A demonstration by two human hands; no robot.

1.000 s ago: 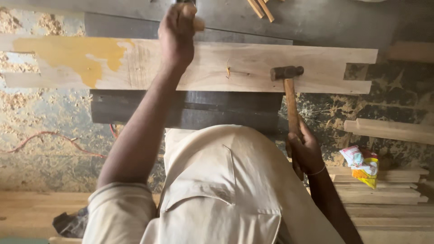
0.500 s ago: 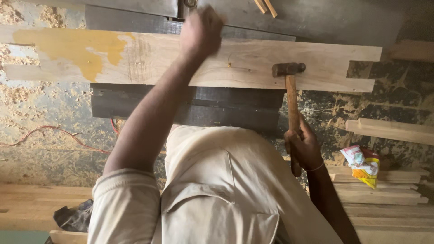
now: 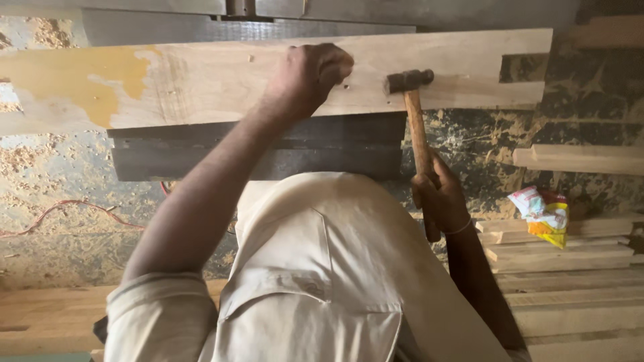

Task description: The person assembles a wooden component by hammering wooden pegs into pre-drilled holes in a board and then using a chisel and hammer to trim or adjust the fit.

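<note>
A long pale wooden board (image 3: 201, 80) with a yellow stain at its left end lies across a dark metal bench (image 3: 268, 151). My left hand (image 3: 305, 77) rests on the board with its fingertips pinched on what looks like a small dark nail (image 3: 346, 86). My right hand (image 3: 439, 194) grips the wooden handle of a hammer (image 3: 416, 127). The hammer's dark iron head lies on the board just right of my left hand. My beige shirt fills the lower middle of the view.
Sawdust covers the floor at the left, with a thin red wire (image 3: 74, 211) across it. Stacked wooden planks (image 3: 570, 268) lie at the lower right, and a crumpled yellow-and-white packet (image 3: 547, 214) sits on them. Another plank (image 3: 583, 157) lies at the right.
My left hand has come back from the far side of the bench and settled on the board beside the hammer head. The hammer has stayed resting on the board.
</note>
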